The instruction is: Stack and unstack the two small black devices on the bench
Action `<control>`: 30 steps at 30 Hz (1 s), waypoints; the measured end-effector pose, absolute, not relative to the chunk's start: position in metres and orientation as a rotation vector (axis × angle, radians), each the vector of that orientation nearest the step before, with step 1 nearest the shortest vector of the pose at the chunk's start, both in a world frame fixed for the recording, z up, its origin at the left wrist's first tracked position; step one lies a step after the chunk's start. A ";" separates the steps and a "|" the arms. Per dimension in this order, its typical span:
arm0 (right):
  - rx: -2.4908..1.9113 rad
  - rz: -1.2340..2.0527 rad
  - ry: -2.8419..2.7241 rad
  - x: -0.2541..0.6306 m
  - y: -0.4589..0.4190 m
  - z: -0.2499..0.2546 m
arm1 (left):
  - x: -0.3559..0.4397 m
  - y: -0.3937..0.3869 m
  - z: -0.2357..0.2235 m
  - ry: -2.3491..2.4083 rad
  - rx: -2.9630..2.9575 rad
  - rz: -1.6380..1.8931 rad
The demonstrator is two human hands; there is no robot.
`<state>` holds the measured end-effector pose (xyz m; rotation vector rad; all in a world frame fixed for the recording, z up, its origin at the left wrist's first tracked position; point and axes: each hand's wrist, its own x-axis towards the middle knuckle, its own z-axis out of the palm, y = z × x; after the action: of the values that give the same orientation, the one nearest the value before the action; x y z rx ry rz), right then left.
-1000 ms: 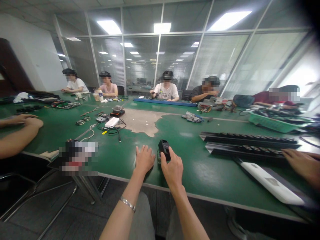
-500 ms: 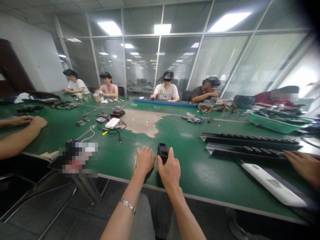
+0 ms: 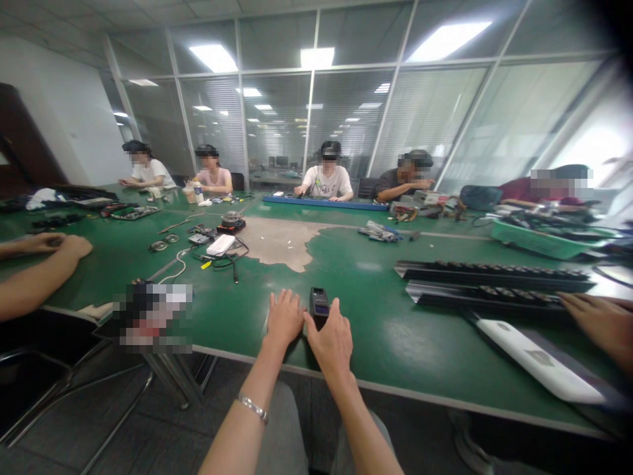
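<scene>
My right hand (image 3: 330, 338) grips a small black box-shaped device (image 3: 319, 303) with a bluish face, holding it upright just above the green table (image 3: 376, 330) near the front edge. My left hand (image 3: 283, 316) lies flat on the table beside it, fingers stretched forward and slightly apart, touching the right hand's thumb side. A silver bracelet (image 3: 252, 406) circles my left wrist.
Long black rails (image 3: 494, 280) and a white bar (image 3: 537, 363) lie to the right, with another person's hand (image 3: 601, 320) on them. A white device with cables (image 3: 220, 247) sits ahead left. Another person's arm (image 3: 34, 270) rests at left. Several people sit along the far side.
My right hand has lowered the black device and drawn it closer to my left hand. My left hand has stayed flat on the table.
</scene>
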<state>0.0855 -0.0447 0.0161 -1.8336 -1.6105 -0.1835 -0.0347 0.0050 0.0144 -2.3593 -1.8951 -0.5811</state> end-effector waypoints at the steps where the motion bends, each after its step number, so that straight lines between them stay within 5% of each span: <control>1: -1.855 -0.173 -1.611 0.086 -0.044 0.016 | -0.035 0.005 0.014 -1.894 -2.360 -0.583; 30: -1.839 -0.053 -1.552 0.096 -0.037 0.034 | -0.033 0.002 0.015 -1.887 -2.337 -0.587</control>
<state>0.0957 -0.0372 0.0341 -1.8389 -1.5518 -0.0528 -0.0329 0.0021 0.0149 -2.3365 -1.8872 -0.5869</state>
